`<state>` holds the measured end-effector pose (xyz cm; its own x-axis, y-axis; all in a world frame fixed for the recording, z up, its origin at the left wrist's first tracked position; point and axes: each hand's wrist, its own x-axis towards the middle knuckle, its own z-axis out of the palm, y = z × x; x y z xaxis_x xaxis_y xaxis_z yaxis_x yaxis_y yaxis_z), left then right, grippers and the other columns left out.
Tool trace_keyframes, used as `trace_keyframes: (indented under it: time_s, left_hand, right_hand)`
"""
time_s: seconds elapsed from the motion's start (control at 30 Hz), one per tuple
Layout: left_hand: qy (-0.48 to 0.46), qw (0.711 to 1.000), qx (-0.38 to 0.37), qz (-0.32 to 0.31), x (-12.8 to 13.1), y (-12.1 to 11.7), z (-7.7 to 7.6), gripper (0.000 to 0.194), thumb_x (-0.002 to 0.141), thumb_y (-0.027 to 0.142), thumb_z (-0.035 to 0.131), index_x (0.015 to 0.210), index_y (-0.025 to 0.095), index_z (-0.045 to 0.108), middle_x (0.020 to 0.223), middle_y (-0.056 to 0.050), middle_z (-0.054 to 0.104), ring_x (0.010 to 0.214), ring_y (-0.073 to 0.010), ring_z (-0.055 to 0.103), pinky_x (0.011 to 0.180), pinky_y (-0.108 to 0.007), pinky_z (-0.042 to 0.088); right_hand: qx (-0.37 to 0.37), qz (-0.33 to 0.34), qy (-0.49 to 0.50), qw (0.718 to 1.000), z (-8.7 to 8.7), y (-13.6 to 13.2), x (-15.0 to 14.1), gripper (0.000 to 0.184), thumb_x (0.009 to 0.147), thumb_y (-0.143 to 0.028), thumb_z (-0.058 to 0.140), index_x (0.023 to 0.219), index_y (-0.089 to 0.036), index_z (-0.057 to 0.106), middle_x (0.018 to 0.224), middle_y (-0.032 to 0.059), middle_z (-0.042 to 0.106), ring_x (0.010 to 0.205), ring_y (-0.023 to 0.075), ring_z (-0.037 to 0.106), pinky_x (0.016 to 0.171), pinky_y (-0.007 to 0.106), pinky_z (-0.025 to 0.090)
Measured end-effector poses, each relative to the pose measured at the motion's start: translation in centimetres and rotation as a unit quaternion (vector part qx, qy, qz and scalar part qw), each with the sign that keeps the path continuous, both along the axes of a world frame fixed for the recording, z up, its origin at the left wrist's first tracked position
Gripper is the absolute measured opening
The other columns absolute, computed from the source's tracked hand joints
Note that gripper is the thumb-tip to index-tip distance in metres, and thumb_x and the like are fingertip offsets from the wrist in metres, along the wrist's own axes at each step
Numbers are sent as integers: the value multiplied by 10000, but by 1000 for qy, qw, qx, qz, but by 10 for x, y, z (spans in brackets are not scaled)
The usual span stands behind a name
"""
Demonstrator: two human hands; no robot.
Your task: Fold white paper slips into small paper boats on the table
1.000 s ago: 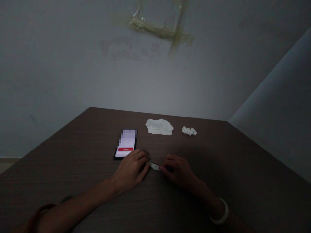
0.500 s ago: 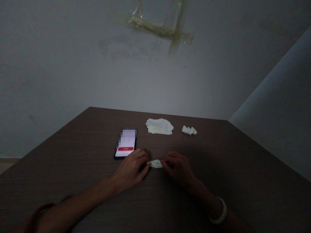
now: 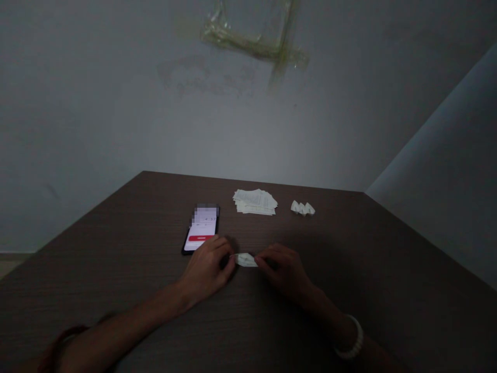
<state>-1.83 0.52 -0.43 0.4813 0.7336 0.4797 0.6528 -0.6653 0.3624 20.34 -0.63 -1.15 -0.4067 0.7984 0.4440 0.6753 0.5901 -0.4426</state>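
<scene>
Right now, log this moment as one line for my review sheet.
left hand: pinches left end of folded paper slip | right hand: pinches its right end | nearby: smartphone, printed paper stack, folded paper pieces

Small folded paper slip [image 3: 245,260], off-white, creased into a narrow flat strip w/ tapered ends; any print too small to read. Held roughly level btwn L hand [image 3: 205,267] & R hand [image 3: 281,269], fingertips at each end, thin tip poking out toward L hand.
</scene>
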Motion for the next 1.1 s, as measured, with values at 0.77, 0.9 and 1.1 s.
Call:
trace_keyframes:
  time_s: [0.77,0.9,1.1]
  left_hand:
    - [4,1000,-4,-10,-1,1,-2,199,904,221,476,833,152,648,854,-69,632,817,-210,575,739,-355,474]
    - [23,1000,-4,-10,-1,-1,-1,216,910,221,463,859,154,661,837,-69,648,803,-210,582,735,-350,473]
    - [49,997,-11,64,-2,-1,-8,270,921,294,458,885,159,689,763,-76,652,730,-217,597,701,-362,483]
  right_hand:
    - [-11,-31,87,996,-2,0,0,123,804,-219,604,885,-196,694,726,26,677,574,126,568,592,238,446]
    - [-18,-38,88,995,-3,0,1,124,789,-205,616,881,-197,699,714,19,675,551,121,556,569,232,434]
    - [-17,-33,84,996,-5,-1,1,129,793,-195,619,897,-207,695,739,18,684,588,132,579,576,236,433]
